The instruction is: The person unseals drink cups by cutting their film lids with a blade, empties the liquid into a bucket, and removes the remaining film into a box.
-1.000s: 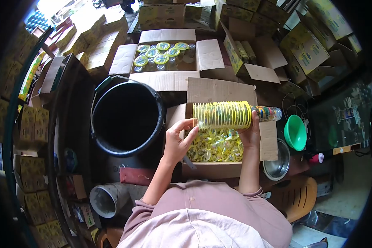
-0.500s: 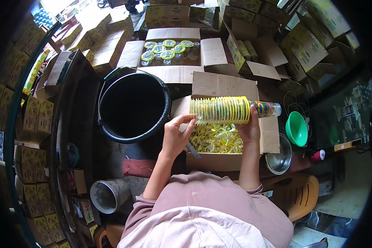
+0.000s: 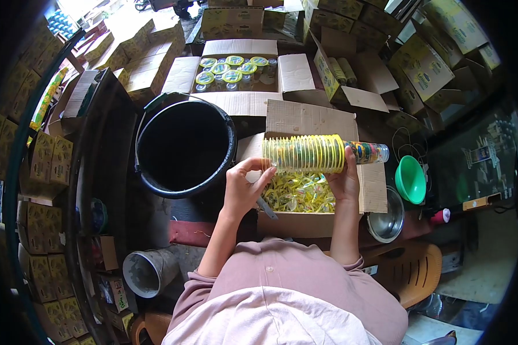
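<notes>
A long stack of nested clear plastic cups (image 3: 305, 154) with yellow rims lies sideways in front of me. Around its right part, near the narrow printed end, my right hand (image 3: 345, 183) is closed, supporting it from below. My left hand (image 3: 243, 183) pinches the rim at the left end with thumb and fingertips. Beneath the stack stands an open cardboard box (image 3: 296, 224), filled with small yellow-and-clear plastic pieces (image 3: 302, 192) that I cannot make out exactly. A flat grey strip (image 3: 266, 208) sticks up at its near left side, close to my left hand.
Left of the box is a large black bucket (image 3: 184, 192). Behind, an open carton (image 3: 236, 102) holds yellow-lidded cups. To the right are a green bowl (image 3: 411, 179) and a metal bowl (image 3: 387, 221). A grey bucket (image 3: 149, 273) stands lower left; stacked cartons (image 3: 423, 72) line the sides.
Both hands keep their hold on the cup stack. My left fingers have shifted slightly at the end rim; the whole view has moved a few pixels left.
</notes>
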Demonstrator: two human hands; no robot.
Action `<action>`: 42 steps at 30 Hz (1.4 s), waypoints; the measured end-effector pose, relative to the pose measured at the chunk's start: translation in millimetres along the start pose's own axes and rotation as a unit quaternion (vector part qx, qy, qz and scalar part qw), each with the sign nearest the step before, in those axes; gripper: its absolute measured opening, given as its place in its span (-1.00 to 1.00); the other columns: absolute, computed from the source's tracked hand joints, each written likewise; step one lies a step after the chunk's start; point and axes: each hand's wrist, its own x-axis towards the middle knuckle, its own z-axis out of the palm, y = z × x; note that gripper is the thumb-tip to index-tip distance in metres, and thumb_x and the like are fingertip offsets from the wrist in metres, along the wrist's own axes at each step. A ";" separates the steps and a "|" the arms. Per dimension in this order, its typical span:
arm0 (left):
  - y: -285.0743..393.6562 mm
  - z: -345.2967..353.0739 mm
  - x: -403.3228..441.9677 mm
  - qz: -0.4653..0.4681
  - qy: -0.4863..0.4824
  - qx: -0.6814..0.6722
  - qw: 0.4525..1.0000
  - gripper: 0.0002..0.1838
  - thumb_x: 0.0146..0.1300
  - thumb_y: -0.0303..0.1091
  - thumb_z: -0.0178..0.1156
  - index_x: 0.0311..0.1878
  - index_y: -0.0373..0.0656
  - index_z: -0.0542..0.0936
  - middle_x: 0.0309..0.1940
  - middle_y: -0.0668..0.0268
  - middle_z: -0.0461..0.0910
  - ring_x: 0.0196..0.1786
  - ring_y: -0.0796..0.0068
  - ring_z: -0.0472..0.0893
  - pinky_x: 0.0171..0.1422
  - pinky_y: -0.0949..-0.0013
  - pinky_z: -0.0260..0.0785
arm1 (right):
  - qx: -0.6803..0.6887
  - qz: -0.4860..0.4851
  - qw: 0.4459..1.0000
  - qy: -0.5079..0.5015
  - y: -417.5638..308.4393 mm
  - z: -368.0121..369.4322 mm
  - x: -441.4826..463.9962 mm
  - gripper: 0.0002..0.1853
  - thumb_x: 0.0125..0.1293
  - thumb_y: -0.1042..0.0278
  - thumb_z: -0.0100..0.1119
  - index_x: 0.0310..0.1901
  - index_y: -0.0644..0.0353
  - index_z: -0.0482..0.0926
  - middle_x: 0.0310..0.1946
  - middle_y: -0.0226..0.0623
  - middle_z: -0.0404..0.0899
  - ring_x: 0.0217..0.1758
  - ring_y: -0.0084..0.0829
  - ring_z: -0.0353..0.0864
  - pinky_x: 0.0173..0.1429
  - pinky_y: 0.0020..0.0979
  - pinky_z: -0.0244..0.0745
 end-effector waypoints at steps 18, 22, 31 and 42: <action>5.7 -0.2 -1.2 0.003 0.024 0.007 1.000 -0.81 -0.05 -0.45 0.36 -0.41 -0.29 0.56 -0.46 0.33 0.60 -0.37 0.68 0.53 -0.21 0.57 0.35 | 0.029 0.005 0.999 -0.015 5.3 -0.4 -2.0 -0.63 0.24 0.12 0.12 0.00 0.14 0.43 -0.08 -0.32 0.54 -0.03 -0.43 0.55 0.03 -0.29 0.53; 3.5 1.1 -1.3 0.011 0.034 0.015 0.999 -0.82 -0.05 -0.45 0.36 -0.42 -0.29 0.55 -0.48 0.35 0.59 -0.38 0.68 0.52 -0.24 0.57 0.34 | 0.009 0.001 1.000 0.004 5.7 3.4 -5.2 -0.65 0.23 0.12 0.14 -0.03 0.12 0.45 -0.11 -0.34 0.56 -0.06 -0.44 0.56 0.01 -0.30 0.54; 13.2 5.6 -0.4 0.099 0.131 0.110 0.980 -0.64 -0.15 -0.43 0.36 -0.22 -0.19 0.50 -0.03 0.17 0.36 -0.08 0.42 0.45 -0.02 0.37 0.30 | -0.045 -0.040 0.998 0.035 8.3 13.5 -8.1 -0.63 0.19 0.13 0.18 -0.04 0.14 0.46 -0.14 -0.34 0.56 -0.11 -0.45 0.58 -0.07 -0.32 0.59; 25.0 -3.8 3.1 0.222 0.031 0.291 0.930 -0.74 -0.15 -0.39 0.26 -0.30 0.13 0.62 0.15 0.22 0.20 0.22 0.10 0.09 0.28 0.14 -0.08 | -0.034 -0.026 0.998 0.037 7.2 19.6 -11.9 -0.64 0.18 0.14 0.20 -0.05 0.12 0.46 -0.16 -0.38 0.57 -0.12 -0.46 0.59 -0.07 -0.32 0.57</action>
